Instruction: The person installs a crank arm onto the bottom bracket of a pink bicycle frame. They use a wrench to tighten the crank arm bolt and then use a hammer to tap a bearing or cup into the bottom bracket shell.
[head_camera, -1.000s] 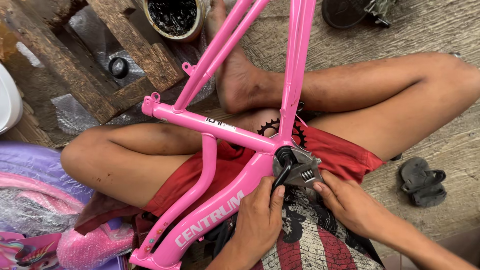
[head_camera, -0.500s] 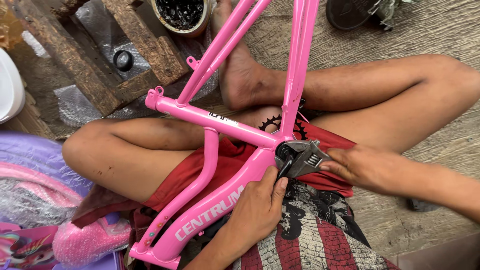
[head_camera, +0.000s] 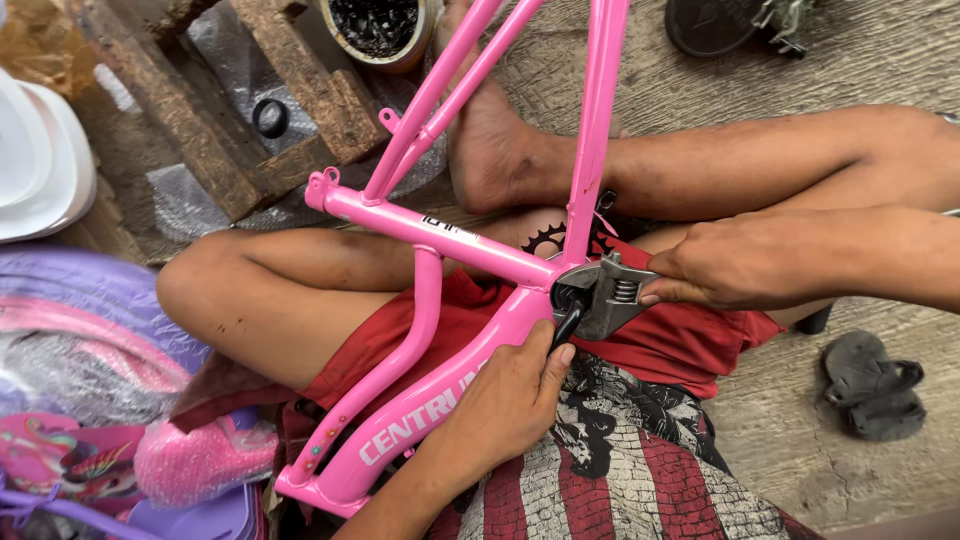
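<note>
Head view: your right hand (head_camera: 770, 265) is wrapped around the handle of the grey steel adjustable wrench (head_camera: 610, 298), whose head sits on the dark fitting at the bottom-bracket shell of the glossy pink steel bicycle frame (head_camera: 450, 235). Your left hand (head_camera: 505, 405) is closed over the frame's thick pink down tube, thumb pressed against a short black piece just under the wrench head. Frame lies across your lap, over the red shorts (head_camera: 690, 345), near end pointing left toward the pink bubble-wrapped bundle (head_camera: 195, 460).

Risks as I read them:
- Wrench seating isn't clear from here. If it's loose on the flats, it will likely slip and round them, or scar the pink paint.
- Your left thumb is right beside the wrench head. A slip probably lands on it.
- Frame is braced only by lap and one hand, so it may twist under torque.
- Toothed black chainring (head_camera: 545, 240) sits just behind the shell, close to your bare leg.
</note>
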